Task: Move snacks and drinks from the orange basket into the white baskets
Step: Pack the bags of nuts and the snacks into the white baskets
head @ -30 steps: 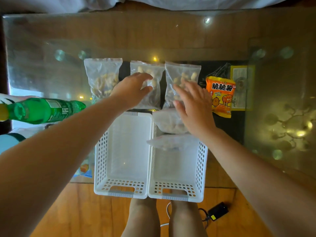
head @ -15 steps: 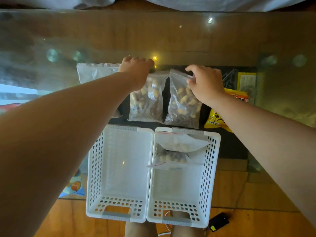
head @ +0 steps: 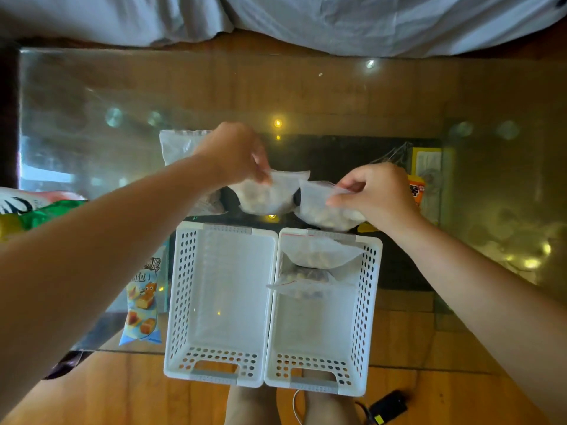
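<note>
Both grips pinch: I see the left hand [head: 231, 154] and right hand [head: 376, 191] each lifting one bag of nuts [head: 265, 194] [head: 325, 210] over the bench [head: 306, 96], just beyond the white baskets [head: 221, 302], nearer the right basket [head: 366, 302].

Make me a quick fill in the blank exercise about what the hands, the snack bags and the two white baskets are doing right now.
1. The left hand and the right hand each pinch one clear ____ of snacks.
2. The left white basket holds ____ bags.
3. The right white basket already holds ____ clear bags.
4. The bread packet lies to the ____ of both baskets.

Missing words: bag; no; two; left
</note>
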A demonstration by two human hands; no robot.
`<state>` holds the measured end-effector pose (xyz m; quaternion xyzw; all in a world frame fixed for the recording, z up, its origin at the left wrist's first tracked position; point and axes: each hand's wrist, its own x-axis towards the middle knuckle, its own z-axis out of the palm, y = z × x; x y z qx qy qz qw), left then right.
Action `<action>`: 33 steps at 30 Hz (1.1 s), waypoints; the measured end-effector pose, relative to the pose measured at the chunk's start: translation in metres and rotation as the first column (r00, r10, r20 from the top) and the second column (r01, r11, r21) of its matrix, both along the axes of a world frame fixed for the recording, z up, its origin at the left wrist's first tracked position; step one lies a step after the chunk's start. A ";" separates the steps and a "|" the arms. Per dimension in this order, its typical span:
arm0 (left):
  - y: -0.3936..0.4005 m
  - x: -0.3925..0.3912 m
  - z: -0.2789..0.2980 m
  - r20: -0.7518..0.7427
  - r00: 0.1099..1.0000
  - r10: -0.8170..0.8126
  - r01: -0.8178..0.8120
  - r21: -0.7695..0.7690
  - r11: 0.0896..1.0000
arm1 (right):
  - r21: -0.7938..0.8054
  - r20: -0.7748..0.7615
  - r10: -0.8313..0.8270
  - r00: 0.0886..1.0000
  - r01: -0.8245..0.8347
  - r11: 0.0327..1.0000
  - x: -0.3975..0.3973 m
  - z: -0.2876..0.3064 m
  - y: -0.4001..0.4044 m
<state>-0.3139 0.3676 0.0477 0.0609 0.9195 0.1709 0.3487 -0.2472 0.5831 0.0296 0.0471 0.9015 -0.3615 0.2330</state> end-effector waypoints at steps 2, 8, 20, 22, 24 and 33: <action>-0.001 0.011 0.013 0.005 1.000 0.030 -0.030 0.045 0.999 | -0.067 -0.017 -0.056 0.998 0.055 0.996 0.009 0.011 -0.001; -0.002 0.031 0.017 -0.094 0.964 0.249 -0.234 0.148 0.961 | -0.200 -0.196 -0.284 0.939 0.245 0.949 0.015 0.020 -0.004; 0.004 0.049 -0.016 -0.194 0.933 0.302 -0.315 -0.036 0.948 | -0.048 -0.239 -0.280 0.930 0.277 0.960 0.022 -0.001 -0.012; 0.003 0.051 -0.014 -0.182 0.948 0.261 -0.280 -0.088 0.956 | -0.036 -0.205 -0.279 0.938 0.278 0.960 0.023 -0.002 -0.010; 0.002 0.050 -0.014 -0.170 0.953 0.249 -0.270 -0.114 0.956 | 0.000 -0.166 -0.312 0.936 0.316 0.949 0.022 -0.007 -0.007; 0.026 0.066 -0.019 -0.016 0.946 0.323 -0.318 0.130 0.939 | -0.049 -0.039 -0.304 0.952 0.302 0.952 0.024 -0.016 -0.039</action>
